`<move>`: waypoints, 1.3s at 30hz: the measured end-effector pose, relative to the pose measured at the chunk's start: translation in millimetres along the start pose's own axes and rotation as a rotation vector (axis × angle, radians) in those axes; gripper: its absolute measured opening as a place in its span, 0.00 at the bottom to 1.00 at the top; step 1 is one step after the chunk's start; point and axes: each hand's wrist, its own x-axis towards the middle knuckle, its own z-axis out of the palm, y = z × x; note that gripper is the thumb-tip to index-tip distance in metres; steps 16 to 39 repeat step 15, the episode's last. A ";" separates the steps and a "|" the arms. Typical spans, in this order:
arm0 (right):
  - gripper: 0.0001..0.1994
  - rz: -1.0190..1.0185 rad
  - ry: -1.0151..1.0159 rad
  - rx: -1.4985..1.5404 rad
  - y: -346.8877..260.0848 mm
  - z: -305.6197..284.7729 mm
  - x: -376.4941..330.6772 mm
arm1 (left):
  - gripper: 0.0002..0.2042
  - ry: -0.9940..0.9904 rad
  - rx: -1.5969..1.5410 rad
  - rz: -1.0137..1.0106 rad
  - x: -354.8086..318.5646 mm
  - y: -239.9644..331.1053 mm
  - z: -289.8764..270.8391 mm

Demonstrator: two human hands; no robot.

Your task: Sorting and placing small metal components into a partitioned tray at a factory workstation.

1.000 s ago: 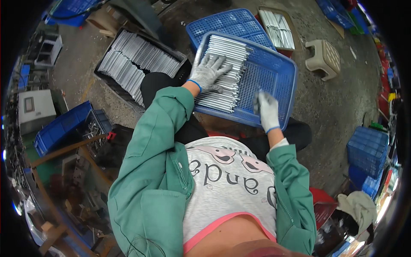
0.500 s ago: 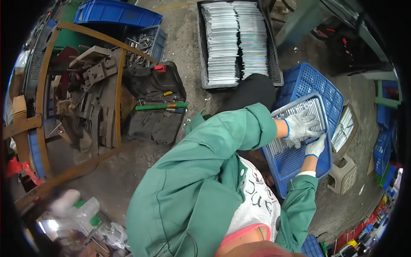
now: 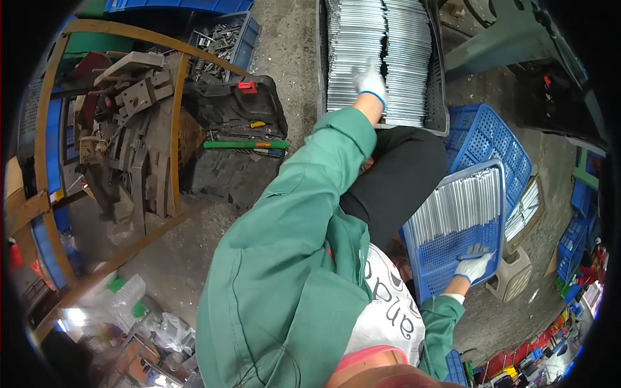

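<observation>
Far to the left I see a rusty metal frame (image 3: 171,123) on the concrete floor (image 3: 284,58), with dark steel blocks (image 3: 123,110) piled inside it. Just right of the frame lies a black tool case (image 3: 233,129), open, with a green-handled tool (image 3: 246,145) across it. Near the lower left edge, plastic bottles and bags (image 3: 129,304) lie in a heap.

Toward the middle, the green sleeve (image 3: 291,246) of the left arm stretches away from me to the far side. My left hand (image 3: 370,83), in a white glove, rests on the silvery metal strips (image 3: 378,45) stacked in rows in a dark tray (image 3: 440,97). Its grip lies flat on top of the stack with the fingers spread apart; I cannot tell whether it has hold of any strip.

Right of the black-trousered knee (image 3: 394,174), a blue plastic crate (image 3: 453,258) stands tilted, with a second blue crate (image 3: 485,132) just behind it. A row of the same strips (image 3: 456,207) lies along the far half of the near crate. My right hand (image 3: 473,265), also gloved in white, rests on the crate's near right corner, its grip closed on one thin dark strip. A small beige stool (image 3: 511,275) stands just right of that hand.
</observation>
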 end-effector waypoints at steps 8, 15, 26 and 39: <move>0.25 -0.120 0.114 -0.237 6.9 -10.5 -68.9 | 0.39 0.753 0.389 -0.419 95.4 -59.3 6.4; 0.23 -0.167 0.158 -0.407 7.4 -44.8 -81.5 | 0.32 0.289 -0.189 -0.585 125.7 -73.9 9.5; 0.23 -0.167 0.158 -0.407 7.4 -44.8 -81.5 | 0.32 0.289 -0.189 -0.585 125.7 -73.9 9.5; 0.23 -0.167 0.158 -0.407 7.4 -44.8 -81.5 | 0.32 0.289 -0.189 -0.585 125.7 -73.9 9.5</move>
